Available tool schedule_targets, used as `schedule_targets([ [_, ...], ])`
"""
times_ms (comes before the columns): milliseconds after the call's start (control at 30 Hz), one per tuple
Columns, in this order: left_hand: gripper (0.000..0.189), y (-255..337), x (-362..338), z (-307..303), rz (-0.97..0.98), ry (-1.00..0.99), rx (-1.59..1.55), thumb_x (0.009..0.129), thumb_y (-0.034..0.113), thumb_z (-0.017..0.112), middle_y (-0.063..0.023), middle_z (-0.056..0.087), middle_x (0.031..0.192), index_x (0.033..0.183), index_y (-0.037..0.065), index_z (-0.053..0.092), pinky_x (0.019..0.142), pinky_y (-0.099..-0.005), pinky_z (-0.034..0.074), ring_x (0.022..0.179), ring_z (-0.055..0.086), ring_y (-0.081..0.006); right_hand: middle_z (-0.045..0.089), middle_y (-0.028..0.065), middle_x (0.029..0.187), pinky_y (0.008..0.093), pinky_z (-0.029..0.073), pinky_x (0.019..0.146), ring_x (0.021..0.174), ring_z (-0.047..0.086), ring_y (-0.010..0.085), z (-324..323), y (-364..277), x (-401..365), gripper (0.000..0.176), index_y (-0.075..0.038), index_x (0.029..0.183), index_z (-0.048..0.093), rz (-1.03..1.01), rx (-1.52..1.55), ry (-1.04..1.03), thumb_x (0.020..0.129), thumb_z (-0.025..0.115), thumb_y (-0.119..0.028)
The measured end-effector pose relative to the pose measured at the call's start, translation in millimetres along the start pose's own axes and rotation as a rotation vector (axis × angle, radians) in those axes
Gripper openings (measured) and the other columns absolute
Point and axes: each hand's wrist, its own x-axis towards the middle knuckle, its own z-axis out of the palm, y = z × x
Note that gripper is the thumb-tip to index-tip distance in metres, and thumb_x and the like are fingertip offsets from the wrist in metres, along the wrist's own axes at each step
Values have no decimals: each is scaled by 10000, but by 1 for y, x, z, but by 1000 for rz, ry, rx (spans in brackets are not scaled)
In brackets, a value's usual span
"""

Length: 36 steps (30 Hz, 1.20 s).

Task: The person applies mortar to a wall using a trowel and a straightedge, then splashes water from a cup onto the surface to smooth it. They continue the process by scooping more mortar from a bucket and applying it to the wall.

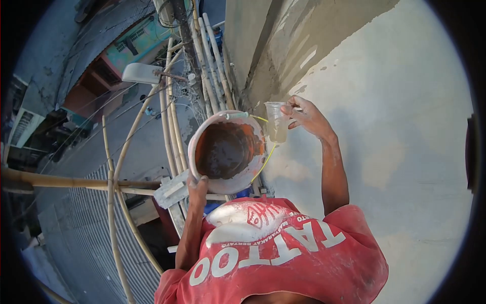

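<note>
My left hand (198, 188) grips the lower rim of a bucket (230, 183), which is tilted so that its inside faces me. Grey-brown wet mix (225, 152) lies in it, with smears up the orange inner wall. A yellow wire handle (267, 159) with a pale grip hangs on the bucket's right side. In my right hand (309, 119) is a clear plastic cup (277, 124), pinched near its rim. The cup looks cloudy and stands upright beside the bucket. Close by my left hand is a grey plastering float (172, 190).
On the right rises a plastered wall (395, 126) with a darker wet patch (304, 40) near its top. Bamboo scaffold poles (169, 111) and a horizontal pole (76, 181) stand on the left. A street lamp (142, 73), cables and a corrugated roof (81, 228) lie beyond and below.
</note>
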Motion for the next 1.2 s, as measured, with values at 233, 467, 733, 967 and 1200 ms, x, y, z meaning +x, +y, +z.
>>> schedule_targets([
  [233, 639, 15, 7, 20, 145, -48, 31, 687, -7, 424, -122, 503, 1121, 1318, -34, 331, 897, -255, 345, 1030, 462, -188, 607, 174, 802, 353, 530, 416, 595, 646, 258, 158, 156, 55, 498, 56, 896, 527, 230, -234, -369, 838, 562, -437],
  [467, 655, 12, 6, 32, 46, -81, -11, 673, 3, 420, -133, 495, 1159, 1321, -33, 328, 910, -281, 348, 1058, 462, -202, 594, 276, 911, 454, 453, 812, 918, 573, 418, 198, 165, 43, 528, 71, 1046, 461, 153, -393, -74, 733, 614, -326],
  [733, 560, 15, 8, 39, 37, -62, -44, 678, 13, 430, -98, 541, 1039, 1234, -47, 416, 793, -257, 405, 905, 509, -166, 585, 215, 923, 389, 464, 820, 964, 573, 349, 183, 158, 2, 496, 26, 1079, 436, -98, -227, 201, 690, 685, -153],
  [967, 553, 9, 21, 38, -16, -43, -87, 661, 14, 449, -93, 561, 952, 1212, -27, 441, 602, -258, 443, 721, 531, -166, 588, 153, 1010, 348, 476, 783, 934, 600, 226, 58, 65, -10, 474, -15, 1114, 401, -246, 182, 445, 778, 680, -200],
  [1200, 573, 24, 9, 38, -86, 138, 12, 656, 35, 506, -117, 563, 971, 1222, -13, 431, 642, -326, 473, 827, 560, -236, 560, 266, 1044, 377, 456, 824, 960, 581, 336, -209, -155, 111, 645, 51, 1186, 344, -293, -459, 779, 748, 684, -278],
])
